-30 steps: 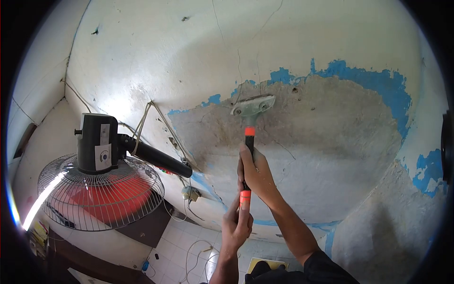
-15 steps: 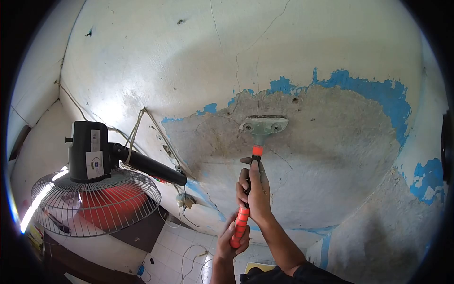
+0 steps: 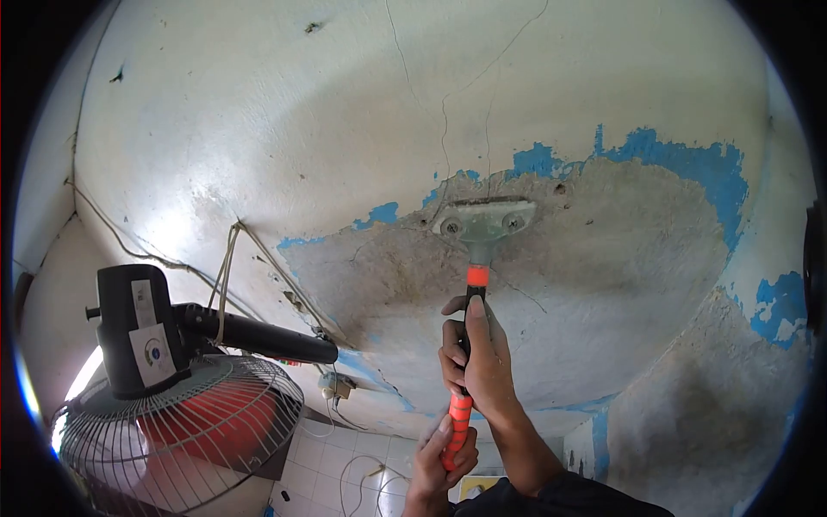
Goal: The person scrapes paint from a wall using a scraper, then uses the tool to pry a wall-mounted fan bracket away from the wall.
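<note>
A long-handled scraper [image 3: 484, 234] with a wide grey-green head and a red and black handle is held upright against the wall. Its blade edge lies at the bare grey plaster, a little below the ragged blue paint [image 3: 536, 160]. My right hand [image 3: 482, 353] is wrapped round the black upper part of the handle, thumb along it. Lower down, my left hand [image 3: 444, 457] grips the red end of the handle.
A black fan [image 3: 138, 332] with a wire cage and red blades hangs at the left on a black arm [image 3: 267, 334]. Cables [image 3: 226, 276] run along the wall behind it. White floor tiles [image 3: 323, 461] show at the bottom.
The view has shifted, so the fan sits lower and further left. The scraper head has moved slightly up the wall, nearer the blue paint edge, with both hands still on the handle.
</note>
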### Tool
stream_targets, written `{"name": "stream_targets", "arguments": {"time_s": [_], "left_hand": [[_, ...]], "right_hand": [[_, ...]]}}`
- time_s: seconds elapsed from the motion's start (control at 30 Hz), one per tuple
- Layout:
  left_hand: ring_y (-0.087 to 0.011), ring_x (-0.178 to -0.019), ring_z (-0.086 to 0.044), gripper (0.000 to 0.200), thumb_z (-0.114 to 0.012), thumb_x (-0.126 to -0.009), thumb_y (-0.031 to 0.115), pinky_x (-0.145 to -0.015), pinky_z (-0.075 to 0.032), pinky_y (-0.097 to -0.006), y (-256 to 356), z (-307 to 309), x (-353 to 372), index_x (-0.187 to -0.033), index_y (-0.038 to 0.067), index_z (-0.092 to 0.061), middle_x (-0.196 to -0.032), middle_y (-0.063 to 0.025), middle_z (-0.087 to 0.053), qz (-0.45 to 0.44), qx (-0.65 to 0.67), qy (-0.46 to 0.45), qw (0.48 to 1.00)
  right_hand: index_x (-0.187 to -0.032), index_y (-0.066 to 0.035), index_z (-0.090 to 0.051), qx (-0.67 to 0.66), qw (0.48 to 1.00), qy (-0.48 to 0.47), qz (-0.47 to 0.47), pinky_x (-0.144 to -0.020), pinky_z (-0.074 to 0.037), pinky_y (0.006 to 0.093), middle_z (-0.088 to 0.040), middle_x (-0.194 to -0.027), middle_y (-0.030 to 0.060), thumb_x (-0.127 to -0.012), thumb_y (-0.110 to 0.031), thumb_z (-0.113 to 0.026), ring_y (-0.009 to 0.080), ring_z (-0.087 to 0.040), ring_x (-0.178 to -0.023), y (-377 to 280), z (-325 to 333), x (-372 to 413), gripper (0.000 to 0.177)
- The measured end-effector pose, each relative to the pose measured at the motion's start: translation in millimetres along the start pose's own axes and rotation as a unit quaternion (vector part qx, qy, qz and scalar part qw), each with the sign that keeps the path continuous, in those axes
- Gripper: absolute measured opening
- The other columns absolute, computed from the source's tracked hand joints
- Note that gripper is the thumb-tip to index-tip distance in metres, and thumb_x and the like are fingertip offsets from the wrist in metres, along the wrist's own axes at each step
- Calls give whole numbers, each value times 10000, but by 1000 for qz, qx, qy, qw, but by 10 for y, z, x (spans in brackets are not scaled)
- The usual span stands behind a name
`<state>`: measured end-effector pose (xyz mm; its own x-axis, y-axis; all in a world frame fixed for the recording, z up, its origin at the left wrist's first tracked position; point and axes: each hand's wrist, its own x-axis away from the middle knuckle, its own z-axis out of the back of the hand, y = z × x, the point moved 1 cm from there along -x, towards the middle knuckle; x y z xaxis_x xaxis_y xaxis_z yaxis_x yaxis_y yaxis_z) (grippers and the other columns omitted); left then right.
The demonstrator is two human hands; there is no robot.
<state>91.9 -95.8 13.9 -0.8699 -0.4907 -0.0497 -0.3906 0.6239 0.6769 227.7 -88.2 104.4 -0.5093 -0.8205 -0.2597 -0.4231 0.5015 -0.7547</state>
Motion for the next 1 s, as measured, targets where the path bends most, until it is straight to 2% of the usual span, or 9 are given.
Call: {"name": "stream_targets", "arguments": {"time_s": [0.17,0.6,0.7,0.83,1.0], "left_hand": [[-68,-356,-257,541,-402,-1024,341,-345,-221,-211,174,-135,-16,-1422,-19,-344,-573,-47,-403,-8,-54,22,998],[-73,-428,-323,611,-424,-1016,343,-410,-269,-211,220,-152,21,-1477,-30,-277,-591,-39,-421,7,-89,41,995],[-74,-338,-240,439,-429,-996,340,-320,-221,-219,303,-293,-18,-1239,-25,-416,-541,-45,-378,-24,-126,51,990],[-74,-329,-235,439,-415,-1004,334,-306,-213,-219,230,-290,-20,-1263,-20,-409,-539,-48,-382,-30,-117,78,990],[-71,-326,-229,438,-401,-1011,336,-307,-213,-213,220,-316,-6,-1272,-16,-410,-541,-42,-377,-25,-139,72,987]], "right_hand": [[-1069,-47,-451,20,1000,21,6,-305,-274,247,-294,-532,-36,-1044,-484,-328,62,-282,-345,-112,-99,-49,454],[-1041,-37,-453,20,999,39,14,-293,-266,252,-294,-522,-36,-1048,-464,-323,64,-274,-327,-82,-111,-22,447],[-1032,-36,-449,11,999,31,17,-295,-271,249,-301,-523,-35,-1046,-464,-335,62,-274,-324,-198,-182,-62,443],[-1008,-20,-449,12,1000,17,18,-315,-317,246,-343,-538,-38,-1032,-434,-385,61,-336,-348,-193,-103,-70,420],[-1004,-23,-446,6,1000,24,18,-311,-312,252,-344,-536,-36,-1025,-434,-399,65,-333,-348,-206,-101,-38,415]]}}
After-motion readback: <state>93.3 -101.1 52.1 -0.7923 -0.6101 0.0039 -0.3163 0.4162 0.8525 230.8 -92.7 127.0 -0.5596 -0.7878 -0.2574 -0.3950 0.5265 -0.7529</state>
